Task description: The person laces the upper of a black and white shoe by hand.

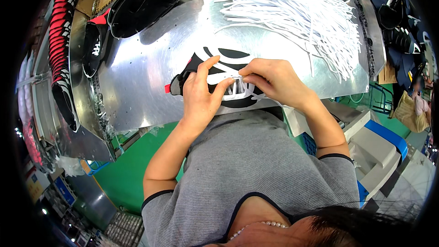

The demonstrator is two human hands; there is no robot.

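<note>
Your left hand (200,92) and right hand (273,79) both pinch the white lace (234,89) into the black-and-white shoe upper (222,71); lacing looks partly done, loose laces (292,13) remain on the tabletop (146,73)

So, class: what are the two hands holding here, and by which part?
Both hold a black-and-white shoe upper lying on the metal table. The left hand grips its near edge; the right hand pinches a white lace at the lacing area.
</note>
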